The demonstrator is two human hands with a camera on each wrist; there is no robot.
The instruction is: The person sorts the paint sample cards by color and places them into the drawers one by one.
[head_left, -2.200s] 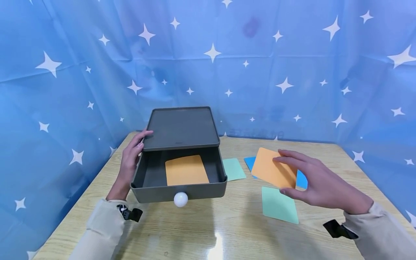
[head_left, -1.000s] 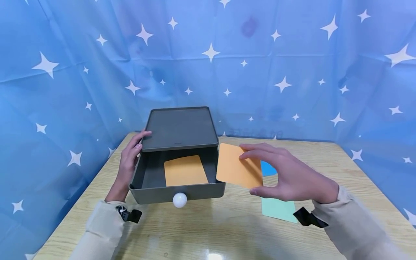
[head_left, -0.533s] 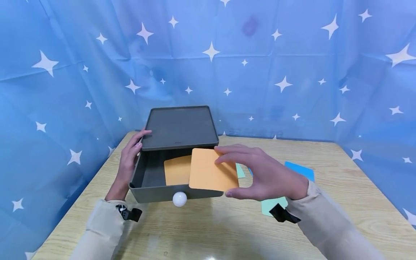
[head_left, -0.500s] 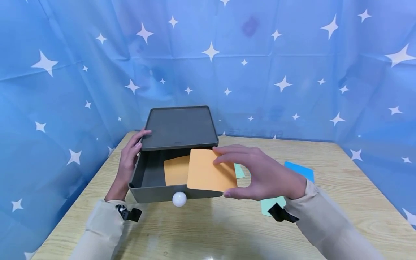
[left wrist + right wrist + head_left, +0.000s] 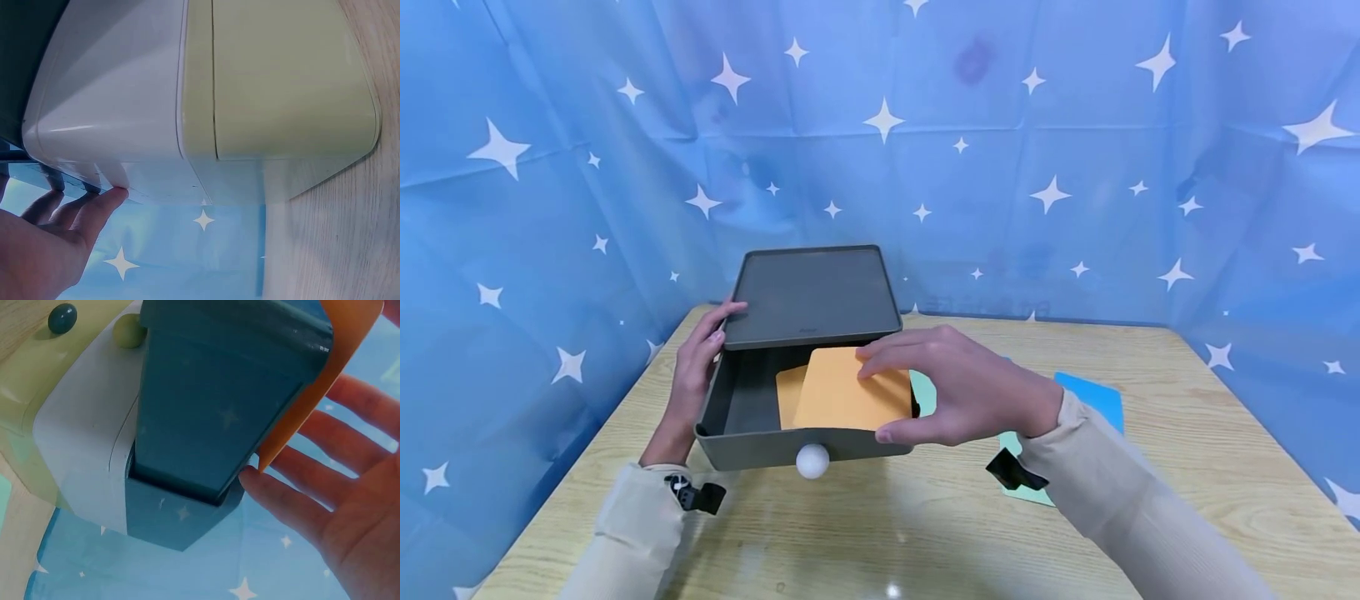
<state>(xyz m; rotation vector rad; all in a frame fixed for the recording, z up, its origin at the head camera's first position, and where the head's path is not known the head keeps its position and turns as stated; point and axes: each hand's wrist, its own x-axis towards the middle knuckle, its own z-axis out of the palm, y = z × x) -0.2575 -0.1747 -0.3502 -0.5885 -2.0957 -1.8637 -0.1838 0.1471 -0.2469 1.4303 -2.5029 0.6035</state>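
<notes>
Right hand (image 5: 958, 392) fingers pinch our orange square card (image 5: 853, 398) mid-frame over the open dark grey plastic drawer (image 5: 808, 446), left hand (image 5: 694, 379) flat on its side; tilted release may snag the rim.

Right hand (image 5: 350, 506) holds orange card (image 5: 325, 369) beside drawer box (image 5: 212, 412).

A dark grey drawer box (image 5: 816, 292) with a white round knob (image 5: 812, 461) is seen near the far left corner of the light wood-grain counter (image 5: 1187, 433). An orange card (image 5: 850, 398) is pinched by the right hand (image 5: 958, 392), above a second orange card (image 5: 788, 392) in the drawer. A mint green card (image 5: 922, 392) and a blue card (image 5: 1093, 398) are shown further right. Cream sleeves (image 5: 640, 525) are worn; the backdrop (image 5: 1075, 167) is blue with white stars
</notes>
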